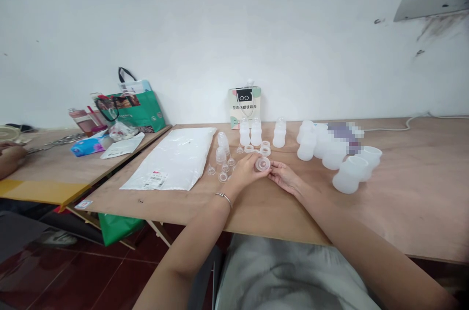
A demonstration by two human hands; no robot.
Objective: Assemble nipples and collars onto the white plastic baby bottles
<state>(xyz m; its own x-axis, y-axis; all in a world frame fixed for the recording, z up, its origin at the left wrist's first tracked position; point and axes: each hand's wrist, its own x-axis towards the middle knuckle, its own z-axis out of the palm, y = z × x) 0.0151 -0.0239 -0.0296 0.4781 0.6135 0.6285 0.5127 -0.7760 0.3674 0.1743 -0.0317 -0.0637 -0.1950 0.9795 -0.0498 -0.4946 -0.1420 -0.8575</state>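
Note:
My left hand (246, 169) is closed round a translucent baby bottle nipple in its collar ring (262, 164), held over the front of the table. My right hand (286, 178) pinches the same ring's right edge with its fingertips. Left of my hands stand clear dome caps (220, 155) and several loose clear nipples (211, 170). Behind my hands are loose collar rings (265, 151) and three bottles with tops on, one of them a frosted bottle (280, 133). Several open frosted bottles (345, 176) are grouped to the right.
A large white plastic mailer (176, 156) lies on the wooden table (410, 193) at left. A printed paper bag (245, 105) leans on the wall. The neighbouring table holds a green bag (146, 110) and a blue tissue pack (90, 144); another person's hand (10, 156) rests there.

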